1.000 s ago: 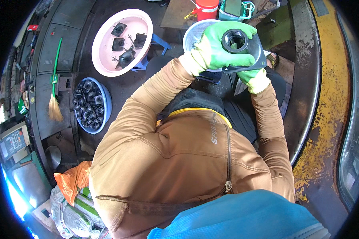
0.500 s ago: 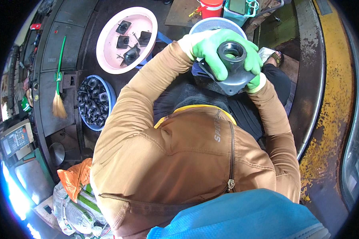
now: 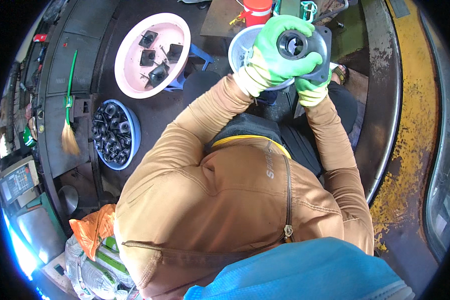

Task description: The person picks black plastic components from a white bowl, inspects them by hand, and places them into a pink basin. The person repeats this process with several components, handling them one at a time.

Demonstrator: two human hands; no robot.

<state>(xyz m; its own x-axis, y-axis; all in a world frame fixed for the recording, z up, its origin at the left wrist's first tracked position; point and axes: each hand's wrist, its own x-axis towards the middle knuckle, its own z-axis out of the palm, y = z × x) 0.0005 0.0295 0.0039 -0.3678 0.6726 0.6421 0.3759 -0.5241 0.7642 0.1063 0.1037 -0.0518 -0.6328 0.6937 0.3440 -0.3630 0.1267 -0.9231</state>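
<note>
A black moulded part (image 3: 321, 52) with a round hollow collar and a square flange is held up in front of me. My left hand (image 3: 267, 57), in a light green glove, is wrapped round the collar side, its fingers closed. Below the flange, my right hand (image 3: 311, 92), gloved alike, grips the lower edge; its fingertips are partly hidden by the part. Just behind my left hand stands a pale perforated basket (image 3: 239, 47), mostly covered by that hand.
To the left, a pink basin (image 3: 126, 72) with several black parts (image 3: 158, 74) sits on a blue stool (image 3: 201, 54). Nearer, a blue tub (image 3: 136, 130) is heaped with similar parts. A red container (image 3: 258, 11) stands beyond the basket. A broom (image 3: 69, 112) leans at left.
Both hands have moved slightly farther away with the black part. It has turned, so its flange now faces right and its collar points more toward me.
</note>
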